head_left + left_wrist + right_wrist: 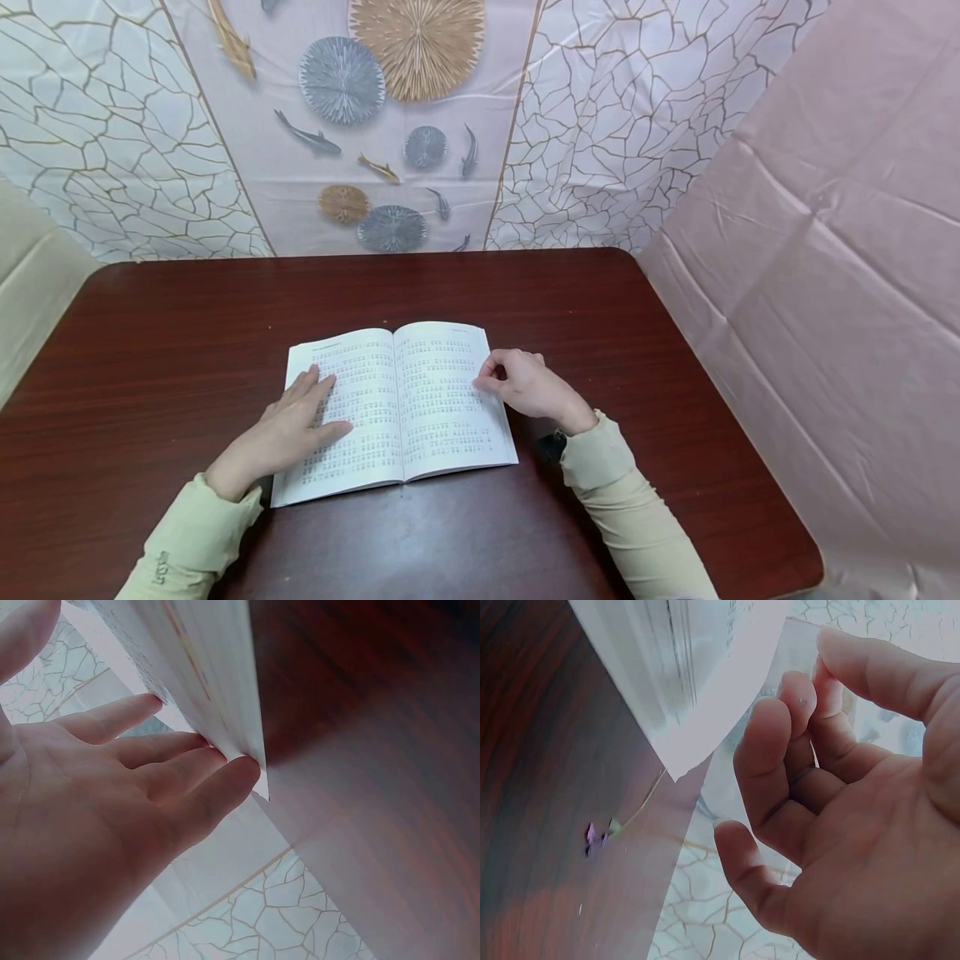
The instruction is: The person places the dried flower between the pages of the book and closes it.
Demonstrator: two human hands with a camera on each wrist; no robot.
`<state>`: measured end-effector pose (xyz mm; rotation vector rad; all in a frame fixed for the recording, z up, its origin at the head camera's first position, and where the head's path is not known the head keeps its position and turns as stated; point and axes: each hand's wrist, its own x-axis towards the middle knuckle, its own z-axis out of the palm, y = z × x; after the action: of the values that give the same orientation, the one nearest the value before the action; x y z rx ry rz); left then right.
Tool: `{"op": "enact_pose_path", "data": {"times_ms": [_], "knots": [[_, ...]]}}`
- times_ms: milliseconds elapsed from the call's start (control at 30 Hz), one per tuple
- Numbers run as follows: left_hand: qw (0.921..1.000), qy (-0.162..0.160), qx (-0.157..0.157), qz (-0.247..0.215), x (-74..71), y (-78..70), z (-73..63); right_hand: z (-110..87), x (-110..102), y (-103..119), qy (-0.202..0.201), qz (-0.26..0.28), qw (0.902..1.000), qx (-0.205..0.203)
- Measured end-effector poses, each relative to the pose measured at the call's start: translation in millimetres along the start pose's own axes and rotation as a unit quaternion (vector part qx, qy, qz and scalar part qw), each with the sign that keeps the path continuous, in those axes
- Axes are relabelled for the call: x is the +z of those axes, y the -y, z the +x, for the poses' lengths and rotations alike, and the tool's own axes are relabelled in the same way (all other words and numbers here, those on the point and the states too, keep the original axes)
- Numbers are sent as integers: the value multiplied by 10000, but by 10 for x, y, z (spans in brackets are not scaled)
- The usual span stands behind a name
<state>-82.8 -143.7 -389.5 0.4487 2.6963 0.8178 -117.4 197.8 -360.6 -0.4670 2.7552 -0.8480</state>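
Observation:
An open book (438, 417) with printed text lies on the dark table. My left hand (288, 425) rests spread over its left page, fingers fairly straight; in the left wrist view the fingertips (244, 772) come against the book's edge. Over the outer part of the right page, my right hand (528, 383) has its fingers curled, thumb and forefinger meeting at the tips. Nothing shows between them in the right wrist view. Near the book's corner there, a small purple flower (592, 838) on a thin stem (646, 799) lies on the table; the head view does not show it.
The reddish-brown table (187, 333) extends around the book on all sides. A patterned wall covering (600, 125) hangs behind the table, and a pinkish sheet (840, 292) hangs along its right side. Both forearms wear pale green sleeves (630, 500).

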Motion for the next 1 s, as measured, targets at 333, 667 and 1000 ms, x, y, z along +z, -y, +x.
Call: {"op": "enact_pose_path", "data": {"times_ms": [333, 667, 1000], "knots": [[10000, -12, 27, 2, 1, -1, 3, -49, -246, -352, -335, -617, 9924, 1011], [10000, -47, 25, 63, -6, -8, -8, -21, -206, -548, -219, -1045, 9862, 1263], [10000, -45, 2, 42, -5, -22, -9, 5, -165, -536, -6, -1165, 9833, 1397]]}}
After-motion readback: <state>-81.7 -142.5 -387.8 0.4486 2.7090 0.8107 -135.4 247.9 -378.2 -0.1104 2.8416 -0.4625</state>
